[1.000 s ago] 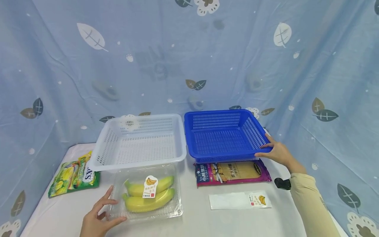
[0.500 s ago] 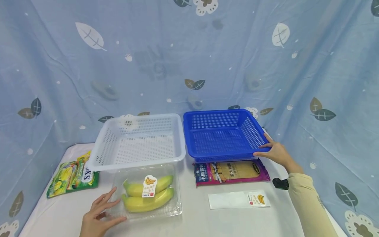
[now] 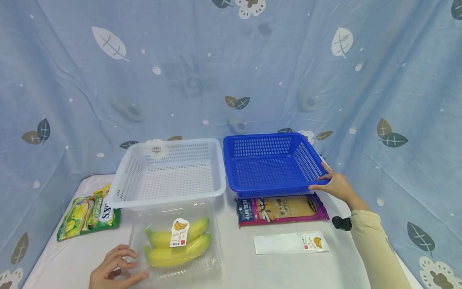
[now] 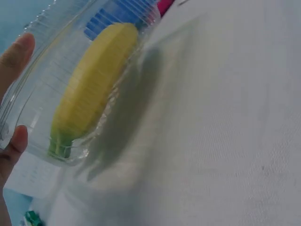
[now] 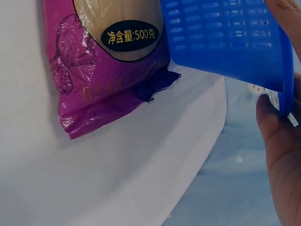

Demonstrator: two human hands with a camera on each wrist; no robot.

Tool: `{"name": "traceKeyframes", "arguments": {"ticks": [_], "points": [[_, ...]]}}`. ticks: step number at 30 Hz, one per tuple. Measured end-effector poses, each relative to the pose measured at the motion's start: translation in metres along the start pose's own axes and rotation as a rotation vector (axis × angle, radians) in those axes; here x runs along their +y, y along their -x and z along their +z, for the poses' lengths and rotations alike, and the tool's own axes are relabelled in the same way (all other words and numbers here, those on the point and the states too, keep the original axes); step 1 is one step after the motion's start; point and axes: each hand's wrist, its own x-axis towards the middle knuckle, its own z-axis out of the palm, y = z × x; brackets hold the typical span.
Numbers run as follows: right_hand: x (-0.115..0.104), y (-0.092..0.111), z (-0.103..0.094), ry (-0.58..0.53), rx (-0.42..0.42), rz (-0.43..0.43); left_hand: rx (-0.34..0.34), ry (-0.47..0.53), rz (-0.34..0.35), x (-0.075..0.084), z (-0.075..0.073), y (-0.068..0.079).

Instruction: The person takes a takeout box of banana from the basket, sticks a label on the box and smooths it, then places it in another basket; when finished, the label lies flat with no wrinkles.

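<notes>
My left hand [image 3: 113, 268] grips the left edge of a clear plastic box [image 3: 213, 257], with the thumb at its near corner. Inside lie two yellow bananas [image 3: 180, 256] beneath a white banana sticker. In the left wrist view one banana [image 4: 91, 84] shows through the ribbed wall, and a shadow falls on the white cloth below the box. At the right, my right hand [image 3: 339, 186] pinches the near right corner of a blue plastic basket [image 3: 274, 190]. The right wrist view has the thumb at the basket's rim [image 5: 286, 70], the other fingers partly cut off.
A white basket [image 3: 119, 198] stands left of the blue one, behind the box. Green and yellow snack packets [image 3: 83, 218] lie far left. Before the blue basket lies a purple noodle bag [image 3: 285, 208], then a flat white packet [image 3: 278, 245] with a banana print. Patterned blue curtains surround the table.
The plastic box with the bananas has shifted toward me and tilted, rising at the near side, as my left hand moved slightly left and down. My right hand stays on the blue basket.
</notes>
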Motion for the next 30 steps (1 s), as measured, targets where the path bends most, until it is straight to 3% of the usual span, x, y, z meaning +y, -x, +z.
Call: {"name": "traceKeyframes", "arguments": {"ticks": [3,7,9,12,15,17,21,26,30], "points": [[0.000,-0.001,-0.002,0.021,0.008,-0.011,-0.011,0.011,0.060,0.007,-0.002,0.003],[0.000,-0.002,-0.003,0.046,0.015,-0.022,-0.058,0.074,0.218,0.013,-0.005,0.004],[0.000,-0.002,-0.004,0.056,0.017,-0.024,-0.082,0.138,0.288,0.017,-0.006,0.003],[0.001,-0.003,-0.003,0.069,0.019,-0.020,-0.131,0.361,0.410,0.022,-0.006,-0.002],[0.000,-0.003,-0.003,0.062,0.009,-0.008,-0.171,0.502,0.408,0.035,-0.006,-0.008],[-0.001,-0.002,-0.002,0.056,0.002,0.008,-0.188,0.506,0.368,0.046,-0.007,-0.012],[-0.001,-0.002,-0.002,0.053,-0.005,0.024,-0.173,0.371,0.303,0.068,-0.005,-0.021],[-0.002,-0.004,-0.004,0.108,0.001,-0.022,-0.147,0.189,0.250,0.087,0.000,-0.035],[-0.003,-0.004,-0.005,0.107,-0.008,-0.022,-0.161,0.144,0.217,0.094,0.007,-0.048]]}}
